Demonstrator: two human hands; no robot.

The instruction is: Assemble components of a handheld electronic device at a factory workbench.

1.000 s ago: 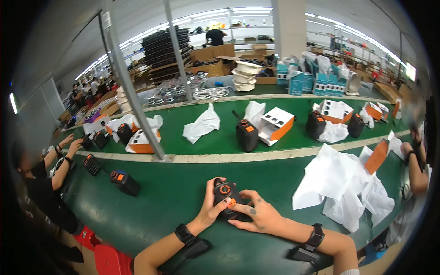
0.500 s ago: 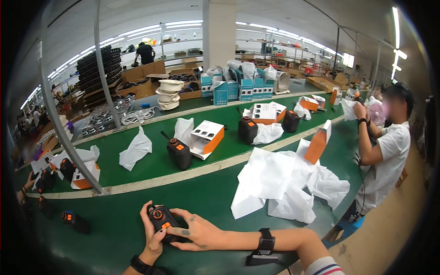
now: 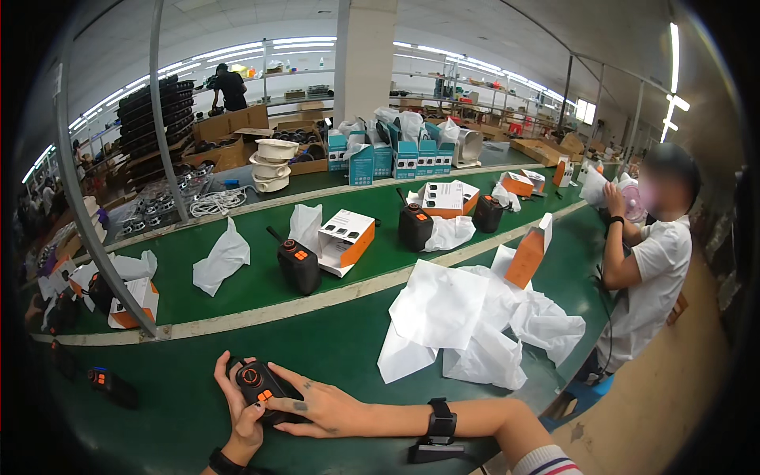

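Note:
A black handheld device point(image 3: 252, 377) with an orange-ringed knob and orange buttons is between my two hands, just above the green tabletop. My left hand point(image 3: 237, 416) wraps its left side, with the thumb at the orange buttons. From the right, my right hand point(image 3: 328, 408) holds the other side, and its index finger reaches across to the buttons. White wrapping sheets point(image 3: 443, 305) lie crumpled to the right of my hands. At the far left of my table rests another black device point(image 3: 112, 388) with orange and blue parts.
On the green belt beyond stand black devices point(image 3: 298, 265), orange-and-white boxes point(image 3: 346, 240) and white bags point(image 3: 222, 257). An open orange box point(image 3: 530, 252) stands behind the sheets. A metal post point(image 3: 103, 206) rises at left. A co-worker point(image 3: 653, 261) stands at right.
The view has shifted slightly, so the whole scene sits a little further left. My hands keep the same hold on the device. The co-worker at right still handles a white bag.

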